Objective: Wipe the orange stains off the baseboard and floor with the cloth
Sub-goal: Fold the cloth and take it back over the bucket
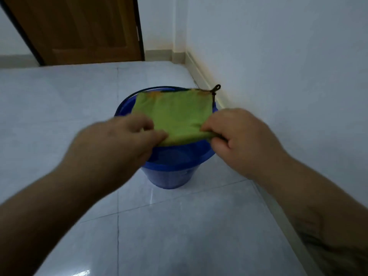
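A folded green cloth [175, 114] with orange smears along its far edge and a black hanging loop is held flat over the mouth of a blue bucket [171, 172]. My left hand [119, 140] pinches the cloth's near left corner. My right hand [239, 136] pinches its near right corner. The pale baseboard [201, 73] runs along the right wall behind the bucket, with a faint orange tint along its top edge. The glossy tiled floor [69, 108] shows no clear stain from here.
The bucket stands on the floor close to the right wall [288, 66]. A brown wooden door [83, 28] with a dark frame is at the back left. Open tiled floor spreads to the left and in front of the bucket.
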